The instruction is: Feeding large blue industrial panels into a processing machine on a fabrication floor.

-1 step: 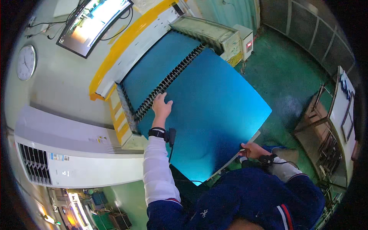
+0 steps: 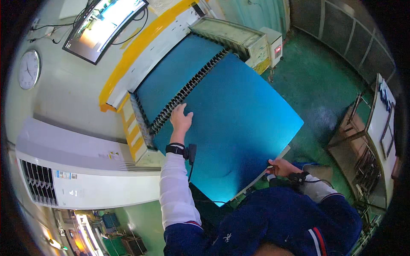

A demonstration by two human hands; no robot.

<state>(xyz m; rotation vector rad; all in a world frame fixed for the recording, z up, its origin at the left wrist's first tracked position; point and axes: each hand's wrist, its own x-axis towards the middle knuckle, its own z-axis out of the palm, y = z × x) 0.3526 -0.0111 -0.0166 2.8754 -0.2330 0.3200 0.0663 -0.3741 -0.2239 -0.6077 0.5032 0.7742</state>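
Note:
A large blue sheet with a glossy surface lies across the machine, its far part passing under a dark row of toothed rollers. My left hand rests on the sheet just in front of the rollers, fingers apart and holding nothing. At the near right edge, my right hand grips the sheet, thumb on top and the other fingers mostly hidden below. Both wrists wear black straps with small devices and cables.
A control box with a red display sits at the machine's far right end. To the left stands a white air conditioner; a wall clock and a screen are above it. A white-topped stand occupies the right side.
My left hand and the sheet's right corner have shifted very slightly to the right. My right hand keeps its grip in the same place.

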